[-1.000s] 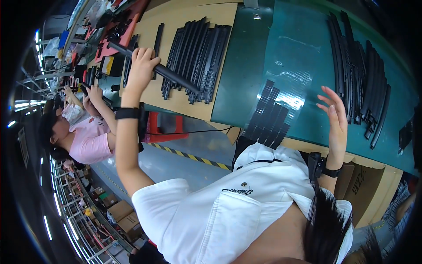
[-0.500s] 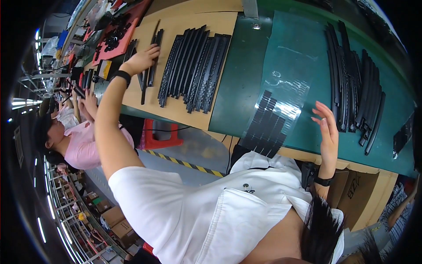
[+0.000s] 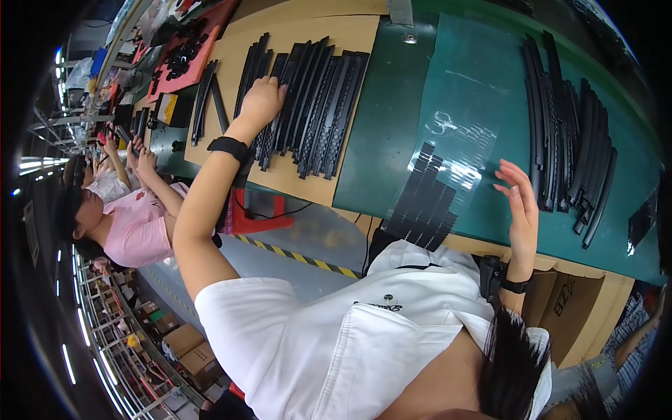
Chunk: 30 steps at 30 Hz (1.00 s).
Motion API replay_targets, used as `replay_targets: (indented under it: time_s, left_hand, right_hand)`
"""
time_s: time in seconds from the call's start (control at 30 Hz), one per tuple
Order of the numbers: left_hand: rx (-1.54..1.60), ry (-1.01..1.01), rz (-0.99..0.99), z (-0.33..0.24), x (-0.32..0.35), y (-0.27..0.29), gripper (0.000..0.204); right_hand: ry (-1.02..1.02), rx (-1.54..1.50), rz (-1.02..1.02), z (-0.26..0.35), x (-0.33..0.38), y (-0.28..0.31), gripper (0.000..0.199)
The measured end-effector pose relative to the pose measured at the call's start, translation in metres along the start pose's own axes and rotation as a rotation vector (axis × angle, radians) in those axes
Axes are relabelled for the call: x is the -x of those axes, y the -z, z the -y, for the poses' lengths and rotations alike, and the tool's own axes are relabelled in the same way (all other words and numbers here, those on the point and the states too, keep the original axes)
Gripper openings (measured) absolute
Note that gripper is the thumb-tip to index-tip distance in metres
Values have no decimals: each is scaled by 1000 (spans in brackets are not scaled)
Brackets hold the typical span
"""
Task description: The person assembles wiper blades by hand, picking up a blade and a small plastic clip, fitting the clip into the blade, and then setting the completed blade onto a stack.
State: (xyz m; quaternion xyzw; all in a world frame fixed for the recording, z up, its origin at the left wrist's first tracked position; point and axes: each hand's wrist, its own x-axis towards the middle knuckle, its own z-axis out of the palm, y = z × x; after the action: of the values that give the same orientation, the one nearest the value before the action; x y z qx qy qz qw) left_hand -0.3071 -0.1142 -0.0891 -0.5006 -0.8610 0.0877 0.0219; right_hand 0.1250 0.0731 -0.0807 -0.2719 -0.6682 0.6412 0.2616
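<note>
Factory benches run across the far side of the scene, with a green mat (image 3: 392, 126) laid over a long worktable and a sheet of brown cardboard (image 3: 364, 42) to its left. On the cardboard lies a row of long black ribbed plastic strips (image 3: 318, 98), side by side with their ends roughly level, probably so each can be picked off in turn. The left hand (image 3: 262, 101) rests on the left part of that row, fingers together and laid flat over the strips; whether it grips one I cannot tell. The right hand (image 3: 521, 210) hovers above the mat, fingers spread and empty, just left of a second batch of curved black strips (image 3: 567, 147) stacked at the right. Between the hands, near the table's near edge, a fan of shorter black strips (image 3: 423, 206) sits partly under a clear plastic sheet (image 3: 455, 140). Further left, a red tray (image 3: 185, 59) holds small black parts. A person in a pink shirt (image 3: 136, 224) works at the next bench, and a cardboard box (image 3: 553, 301) stands under the table at the right; its contents are hidden.
</note>
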Motion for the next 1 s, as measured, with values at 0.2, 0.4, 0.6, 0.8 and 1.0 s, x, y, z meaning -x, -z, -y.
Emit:
replay_targets:
  time_s: [0.2,0.4,0.6,0.8,1.0]
  left_hand:
    - [154,356,-123,-7,-2,-1,61]
    - [265,469,67,-28,-8,15,84]
    - [295,487,-3,-52,-1,7,96]
    - [404,430,113,-88,11,19,108]
    - [443,401,-29,-96,11,19,105]
  right_hand:
    - [10,-8,2,-2,4,3,31]
    - [-10,-25,-22,-4,8,8,30]
    - [-9,-39,-6,-3,8,4,30]
    - [-43,-221,96,15,-8,-11,31]
    - [-673,-884,549,10,-87,-101,38]
